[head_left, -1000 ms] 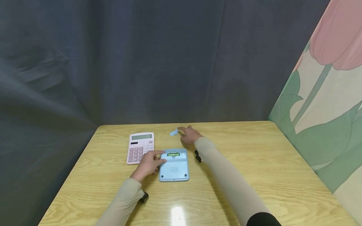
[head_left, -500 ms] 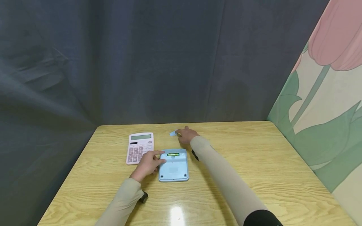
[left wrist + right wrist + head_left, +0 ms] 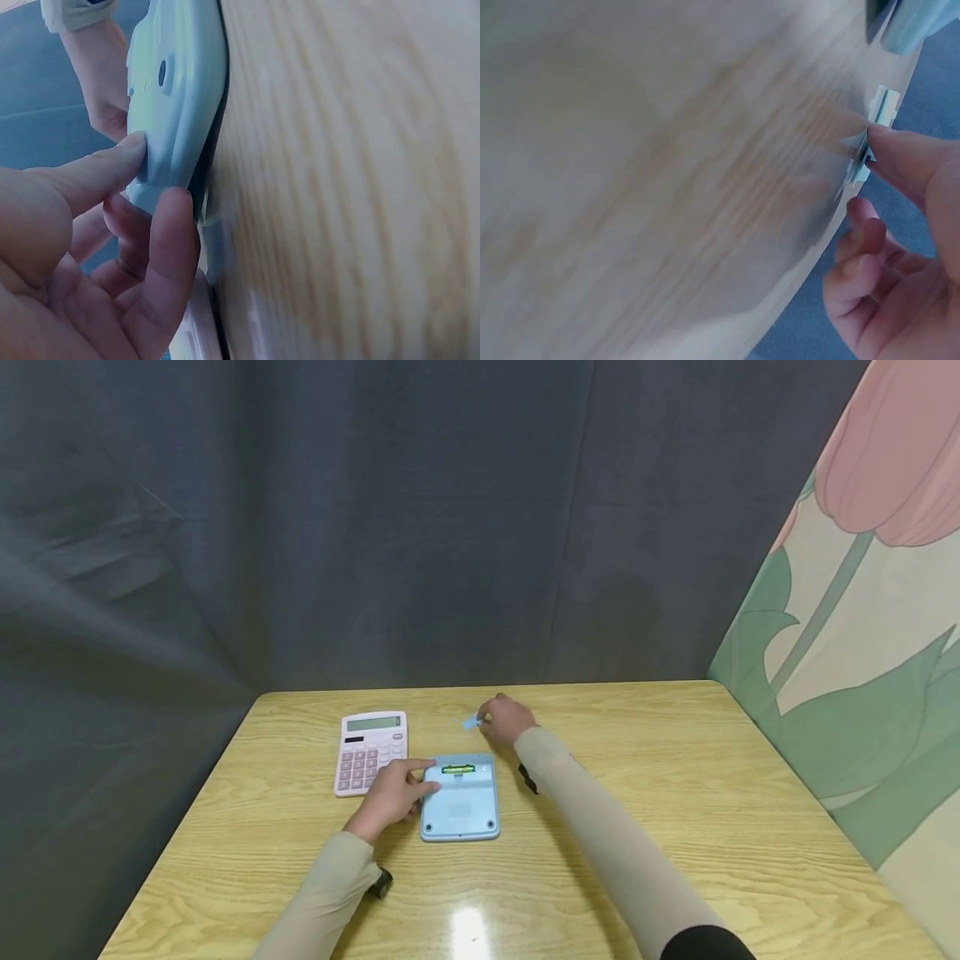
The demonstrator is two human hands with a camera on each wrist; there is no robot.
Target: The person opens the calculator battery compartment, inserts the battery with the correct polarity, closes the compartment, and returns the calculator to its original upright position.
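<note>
A light blue calculator (image 3: pixel 459 814) lies face down on the table, its battery compartment uncovered. A green button-shaped or small cylindrical battery (image 3: pixel 458 769) shows in that compartment. My left hand (image 3: pixel 392 793) grips the calculator's left edge; in the left wrist view the thumb is on the back and the other fingers are at the side and edge. Beyond the calculator, my right hand (image 3: pixel 507 719) pinches a small light blue battery cover (image 3: pixel 471 722) between thumb and finger. The right wrist view shows this cover (image 3: pixel 885 105) at the thumb tip, partly hidden.
A pink calculator (image 3: pixel 371 739) lies face up on the left, partly behind my left hand. The wooden table (image 3: pixel 675 793) ends at a dark curtain (image 3: pixel 480 527) behind. A wall with a tulip picture (image 3: pixel 862 693) stands on the right.
My right hand first moved left onto the battery cover, then drew back slightly to the right and toward me with the cover. The left hand and blue calculator stay put.
</note>
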